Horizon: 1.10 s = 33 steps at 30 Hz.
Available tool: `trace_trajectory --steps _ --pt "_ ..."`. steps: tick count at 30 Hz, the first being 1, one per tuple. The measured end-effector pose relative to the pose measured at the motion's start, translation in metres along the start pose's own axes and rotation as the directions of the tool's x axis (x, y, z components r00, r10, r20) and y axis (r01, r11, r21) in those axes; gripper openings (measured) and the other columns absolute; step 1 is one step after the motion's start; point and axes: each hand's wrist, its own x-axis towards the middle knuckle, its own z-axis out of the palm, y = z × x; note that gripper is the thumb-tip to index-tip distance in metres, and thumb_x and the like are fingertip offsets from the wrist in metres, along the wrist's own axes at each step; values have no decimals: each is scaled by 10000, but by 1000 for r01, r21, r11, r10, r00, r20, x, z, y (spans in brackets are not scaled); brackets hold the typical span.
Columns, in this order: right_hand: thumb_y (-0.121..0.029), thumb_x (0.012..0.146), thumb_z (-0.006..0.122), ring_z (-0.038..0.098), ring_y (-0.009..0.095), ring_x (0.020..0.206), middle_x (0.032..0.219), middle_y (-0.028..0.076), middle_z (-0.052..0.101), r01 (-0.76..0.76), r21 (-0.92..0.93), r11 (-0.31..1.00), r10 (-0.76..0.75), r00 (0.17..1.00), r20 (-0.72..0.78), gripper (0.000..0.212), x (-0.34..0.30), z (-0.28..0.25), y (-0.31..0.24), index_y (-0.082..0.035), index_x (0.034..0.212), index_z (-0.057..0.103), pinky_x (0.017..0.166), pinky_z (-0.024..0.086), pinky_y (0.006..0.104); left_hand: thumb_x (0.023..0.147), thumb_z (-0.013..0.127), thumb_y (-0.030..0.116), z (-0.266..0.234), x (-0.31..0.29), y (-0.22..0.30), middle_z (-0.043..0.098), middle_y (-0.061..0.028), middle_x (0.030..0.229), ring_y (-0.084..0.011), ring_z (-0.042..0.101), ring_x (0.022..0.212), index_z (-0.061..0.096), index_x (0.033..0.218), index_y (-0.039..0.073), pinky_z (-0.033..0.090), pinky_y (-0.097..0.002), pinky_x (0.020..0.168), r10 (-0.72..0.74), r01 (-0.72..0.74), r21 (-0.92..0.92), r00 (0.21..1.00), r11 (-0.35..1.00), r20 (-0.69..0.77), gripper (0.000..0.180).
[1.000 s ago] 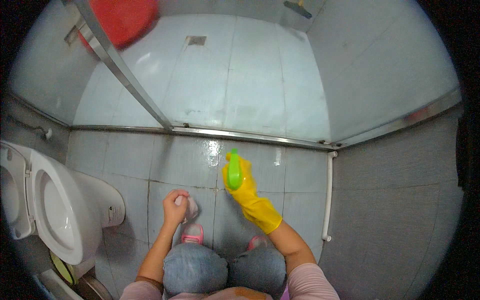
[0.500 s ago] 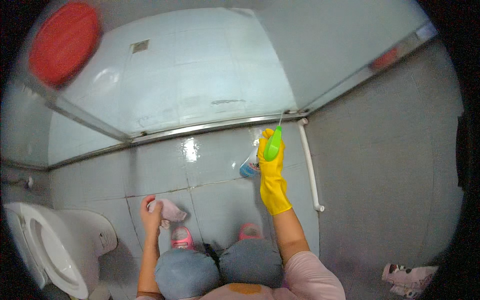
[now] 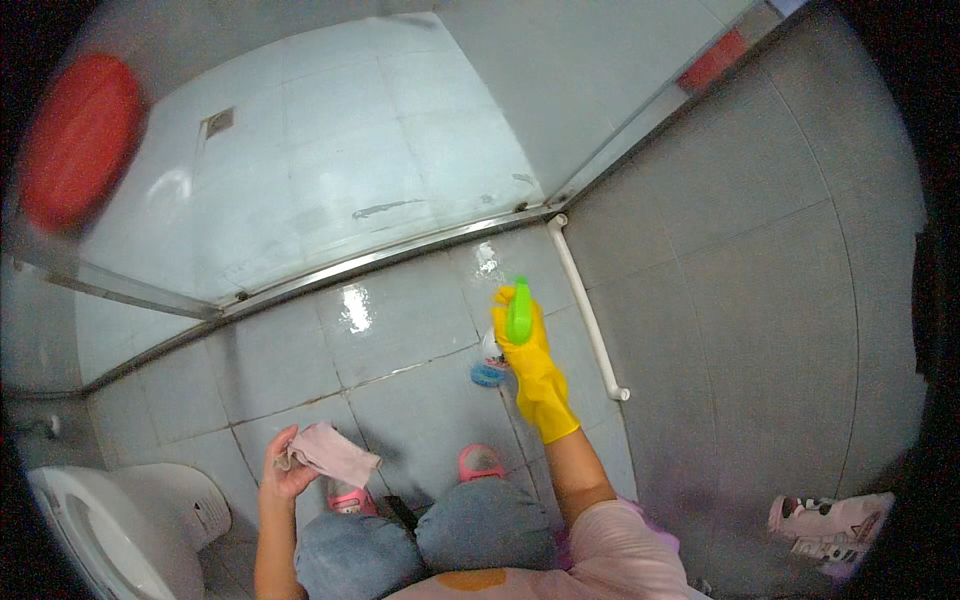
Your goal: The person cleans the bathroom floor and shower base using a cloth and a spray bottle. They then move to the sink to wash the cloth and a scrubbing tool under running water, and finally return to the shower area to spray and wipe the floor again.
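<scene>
My right hand (image 3: 522, 345), in a yellow rubber glove, grips a spray bottle (image 3: 490, 372) by its neck. The bottle's green trigger head (image 3: 519, 312) shows above the glove, and its white and blue body is partly hidden behind the fingers. Bare and ungloved, my left hand (image 3: 287, 470) holds a pale pink cloth (image 3: 335, 455) that hangs to the right over the floor, close to my left pink slipper (image 3: 350, 498). Beyond the bottle runs the metal sill (image 3: 370, 255) of a shower enclosure. Wet, shiny patches show on the tiles in front of it.
A white toilet (image 3: 110, 520) stands at the lower left. A white pipe (image 3: 588, 310) runs along the foot of the grey right wall. Inside the glass enclosure are a red basin (image 3: 82, 140) and a floor drain (image 3: 218, 122). Printed pink fabric (image 3: 832, 525) lies at lower right.
The view has shifted and turned slightly. The thin spray jet seen ahead of the green nozzle earlier no longer shows. My left hand now holds the cloth more spread out.
</scene>
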Motion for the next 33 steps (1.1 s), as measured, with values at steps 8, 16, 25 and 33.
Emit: trace_trajectory --steps 8,16,25,33 --pt "-121 861 558 530 159 892 1042 68 542 -53 -76 996 34 973 -230 404 -13 -66 -13 -32 1234 433 782 437 272 861 521 243 -2 -11 0 593 -189 1066 -322 570 999 552 1055 -41 480 -477 864 145 -152 171 988 974 53 346" --pt "-114 815 615 530 222 1002 1166 94 512 -69 -97 993 29 931 -364 524 -17 -113 38 -31 1281 390 866 430 314 890 483 307 32 2 -7 585 -139 1072 -296 574 969 523 1124 25 485 -432 844 29 -45 132 992 990 122 368" --pt "-202 785 671 447 220 1176 1290 125 469 -173 -285 943 321 707 630 550 -107 -51 -62 -76 1272 449 977 349 346 754 651 363 67 22 -15 603 -131 969 -235 594 859 519 1124 32 487 -331 748 351 -201 960 928 195 123 514" --pt "-198 784 669 438 246 1181 1263 161 466 -233 135 963 -11 465 885 674 -78 66 -114 -69 1345 319 1004 310 348 793 591 242 127 15 -42 597 -131 937 -204 584 796 538 1019 6 482 -294 702 237 -197 876 966 439 98 331"
